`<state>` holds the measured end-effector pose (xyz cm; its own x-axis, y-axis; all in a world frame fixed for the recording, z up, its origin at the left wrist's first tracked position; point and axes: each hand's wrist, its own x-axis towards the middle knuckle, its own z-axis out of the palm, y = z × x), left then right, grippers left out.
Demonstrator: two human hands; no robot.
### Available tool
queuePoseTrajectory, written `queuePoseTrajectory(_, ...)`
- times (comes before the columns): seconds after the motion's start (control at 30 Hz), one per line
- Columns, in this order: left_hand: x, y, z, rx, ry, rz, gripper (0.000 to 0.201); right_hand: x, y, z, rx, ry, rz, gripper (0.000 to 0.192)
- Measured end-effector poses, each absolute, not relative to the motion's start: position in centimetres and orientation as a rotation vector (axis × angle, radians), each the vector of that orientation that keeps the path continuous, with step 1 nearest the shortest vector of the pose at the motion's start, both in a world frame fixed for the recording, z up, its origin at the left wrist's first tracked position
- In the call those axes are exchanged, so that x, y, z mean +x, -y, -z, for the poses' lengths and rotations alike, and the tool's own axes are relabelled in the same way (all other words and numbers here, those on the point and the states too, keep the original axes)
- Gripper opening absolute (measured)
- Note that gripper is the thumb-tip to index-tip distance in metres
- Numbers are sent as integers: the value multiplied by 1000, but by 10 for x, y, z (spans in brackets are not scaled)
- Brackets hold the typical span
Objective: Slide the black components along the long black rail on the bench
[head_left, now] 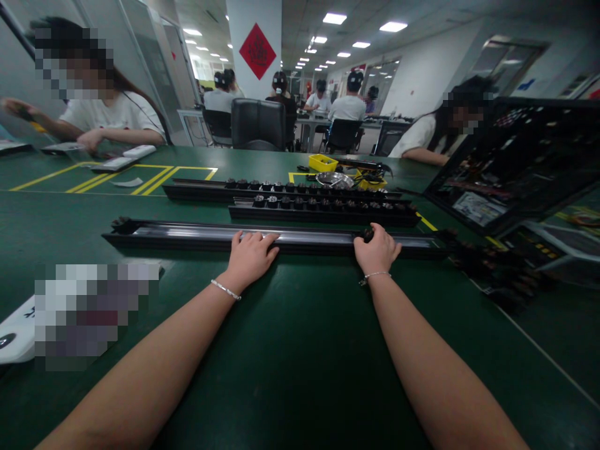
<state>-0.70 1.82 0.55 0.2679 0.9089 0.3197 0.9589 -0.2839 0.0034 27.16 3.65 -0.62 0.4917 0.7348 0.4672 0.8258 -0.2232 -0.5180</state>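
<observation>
Long black metal rails (187,236) on the green table (300,350): three, the nearest under the hands, two beyond it.
Hands on the nearest rail: two, left hand (250,256) and right hand (376,250).
Thin bead bracelets (225,289): two, one per wrist.
Yellow plastic trays (323,163) beyond the rails: two.
Round metal bowls (334,180) beside the trays: one.

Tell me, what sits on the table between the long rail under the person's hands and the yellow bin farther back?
In the head view, between the long rail and the yellow bin lie two more black rails, each carrying a row of small dark knobs.
</observation>
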Motion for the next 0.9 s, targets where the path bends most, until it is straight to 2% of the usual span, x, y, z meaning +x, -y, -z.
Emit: queuePoseTrajectory(0.9, -8, -19, -4, -2344, 1749, 416, 42, 281, -36, 2, -2029, 1171, 86, 53)
